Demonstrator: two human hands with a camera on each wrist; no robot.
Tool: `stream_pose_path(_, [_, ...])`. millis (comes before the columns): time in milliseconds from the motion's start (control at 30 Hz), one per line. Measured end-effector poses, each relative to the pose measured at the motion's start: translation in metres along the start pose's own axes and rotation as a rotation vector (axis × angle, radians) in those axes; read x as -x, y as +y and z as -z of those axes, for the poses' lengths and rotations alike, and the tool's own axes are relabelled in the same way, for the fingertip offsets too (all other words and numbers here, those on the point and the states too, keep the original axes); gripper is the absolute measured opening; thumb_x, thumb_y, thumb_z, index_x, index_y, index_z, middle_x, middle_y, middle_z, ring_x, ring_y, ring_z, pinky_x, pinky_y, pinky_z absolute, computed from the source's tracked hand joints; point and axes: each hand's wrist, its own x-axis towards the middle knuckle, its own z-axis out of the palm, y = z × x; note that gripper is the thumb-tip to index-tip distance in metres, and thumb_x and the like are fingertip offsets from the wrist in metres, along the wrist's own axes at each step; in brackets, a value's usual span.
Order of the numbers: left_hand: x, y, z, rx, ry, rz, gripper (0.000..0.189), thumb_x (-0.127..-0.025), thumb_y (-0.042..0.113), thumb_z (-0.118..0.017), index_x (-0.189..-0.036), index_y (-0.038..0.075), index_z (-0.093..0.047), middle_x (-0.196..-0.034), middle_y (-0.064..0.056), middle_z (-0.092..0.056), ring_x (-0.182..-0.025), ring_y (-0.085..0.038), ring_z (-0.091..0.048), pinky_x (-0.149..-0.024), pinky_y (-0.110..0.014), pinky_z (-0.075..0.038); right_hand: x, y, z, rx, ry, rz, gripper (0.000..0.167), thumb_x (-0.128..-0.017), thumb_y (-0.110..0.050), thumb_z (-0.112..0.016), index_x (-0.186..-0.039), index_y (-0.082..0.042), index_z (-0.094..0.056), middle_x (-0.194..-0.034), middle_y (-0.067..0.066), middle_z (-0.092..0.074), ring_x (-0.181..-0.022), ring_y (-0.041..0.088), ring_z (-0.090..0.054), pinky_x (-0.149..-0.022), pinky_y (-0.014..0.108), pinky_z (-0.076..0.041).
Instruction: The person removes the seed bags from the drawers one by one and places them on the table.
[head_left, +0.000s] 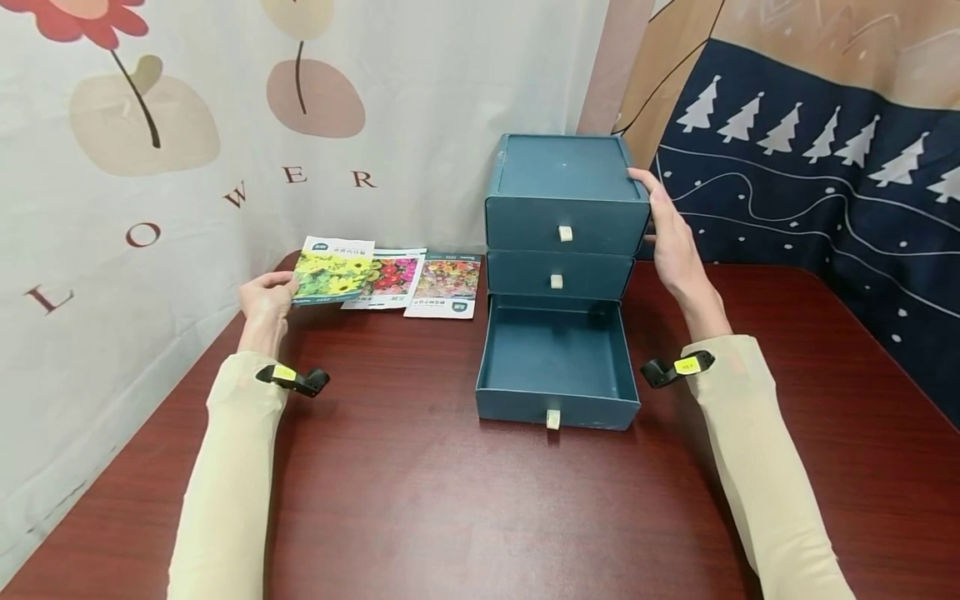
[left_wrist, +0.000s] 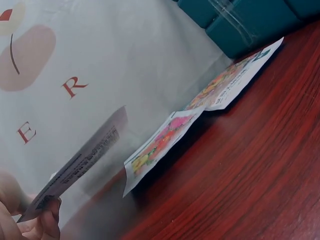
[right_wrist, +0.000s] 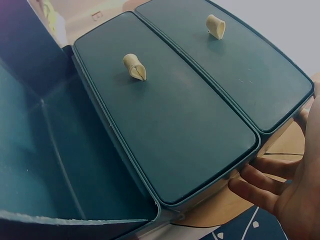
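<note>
My left hand (head_left: 267, 302) pinches a seed packet with yellow flowers (head_left: 333, 271) by its left edge. In the left wrist view that packet (left_wrist: 77, 165) is raised off the table, its printed back showing. Beside it lie a packet with pink and red flowers (head_left: 393, 279) and a packet with mixed flowers (head_left: 447, 279). My right hand (head_left: 675, 242) rests against the right side of a blue drawer unit (head_left: 566, 171), fingers extended along its side and top edge. The unit's bottom drawer (head_left: 555, 350) is pulled out with nothing inside; the two upper drawers are closed.
Everything stands on a dark red wooden table (head_left: 375, 483). A white curtain (head_left: 435, 125) with flower prints hangs behind and to the left. At the right hangs a navy cloth (head_left: 795, 192) with white trees. Each drawer has a small cream pull tab (head_left: 552, 419).
</note>
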Motion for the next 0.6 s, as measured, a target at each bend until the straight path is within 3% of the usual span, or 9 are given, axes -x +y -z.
stream_pose_path(267, [-0.009,-0.005,-0.001,0.011,0.002,0.005,0.021,-0.092,-0.003,-0.064,-0.083,0.015,-0.07,-0.081,0.002,-0.059,-0.052,-0.006,-0.05,-0.046,-0.019,-0.044,0.0,-0.001,0.001,0.003,-0.001,-0.005,0.055,-0.108,-0.052,-0.016,-0.156,-0.034,-0.035,-0.163,0.0,-0.029,-0.132,0.035,-0.038,-0.105,0.069,-0.031])
stream_pose_path(600, [-0.019,-0.01,0.0,-0.044,-0.005,0.016,0.015,-0.094,0.002,-0.064,-0.098,0.014,-0.072,-0.088,0.004,-0.056,-0.064,-0.006,-0.054,-0.05,-0.017,-0.046,0.0,0.0,0.001,0.003,-0.002,0.001,0.054,-0.108,-0.051,-0.017,-0.156,-0.034,-0.035,-0.162,-0.001,-0.03,-0.133,0.033,-0.039,-0.106,0.07,-0.03])
